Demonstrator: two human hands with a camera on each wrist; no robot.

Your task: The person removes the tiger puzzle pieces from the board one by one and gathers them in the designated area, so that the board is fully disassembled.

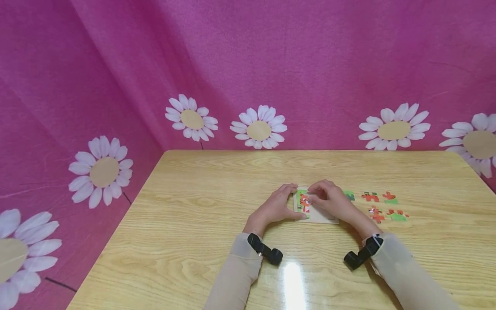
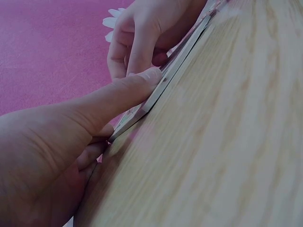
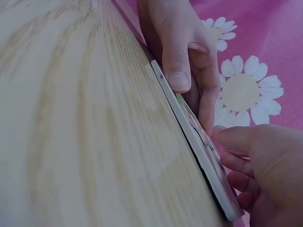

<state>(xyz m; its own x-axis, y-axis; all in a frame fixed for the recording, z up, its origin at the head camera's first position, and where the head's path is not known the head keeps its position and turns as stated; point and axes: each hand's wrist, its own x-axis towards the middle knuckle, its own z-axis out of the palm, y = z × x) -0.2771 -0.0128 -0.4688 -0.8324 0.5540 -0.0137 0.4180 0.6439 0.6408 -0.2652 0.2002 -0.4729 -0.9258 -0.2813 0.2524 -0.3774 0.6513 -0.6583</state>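
Note:
A shallow jigsaw tray [image 1: 325, 218] lies flat on the table, its left part filled with green and orange picture pieces [image 1: 303, 204]. My left hand [image 1: 274, 206] grips the tray's left side, thumb along the near edge and fingers at the far edge. Over the filled part, my right hand [image 1: 334, 200] has its thumb and fingers brought together on a puzzle piece, which the fingertips mostly hide. In the right wrist view, the right thumb [image 3: 232, 137] meets the tray's surface and the other fingers curl beside its edge.
Right of the tray lie several loose puzzle pieces in two rows, among them an orange one [image 1: 370, 197], one with an animal's face [image 1: 376, 214] and an orange-green one [image 1: 398, 215]. A pink flowered cloth [image 1: 310, 77] hangs behind the wooden table [image 1: 186, 241].

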